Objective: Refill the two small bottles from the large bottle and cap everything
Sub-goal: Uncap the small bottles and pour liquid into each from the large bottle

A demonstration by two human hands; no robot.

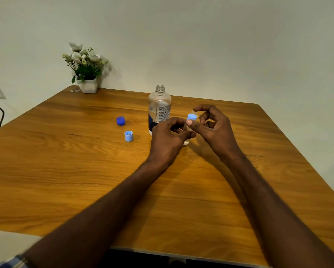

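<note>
Head view: at frame centre the left hand [169, 135] curls round a small clear bottle [186, 141], mostly hidden behind its fingers. The right hand [213, 125] pinches the light blue cap [191, 117] on top; a second small bottle behind is barely discernible. The uncapped large bottle [159, 109] stands just behind. Two loose caps, dark blue [120, 120] and light blue [128, 136], lie left on the table [65, 171].

- Dark blue round plastic cap [120, 120]
- Two light blue ribbed caps [128, 136], [191, 117]
- Clear large bottle [159, 109], navy-and-white label
- Orange-brown wood-grain tabletop [65, 171]
- White flowers, green leaves, in a white pot [88, 86]
</note>
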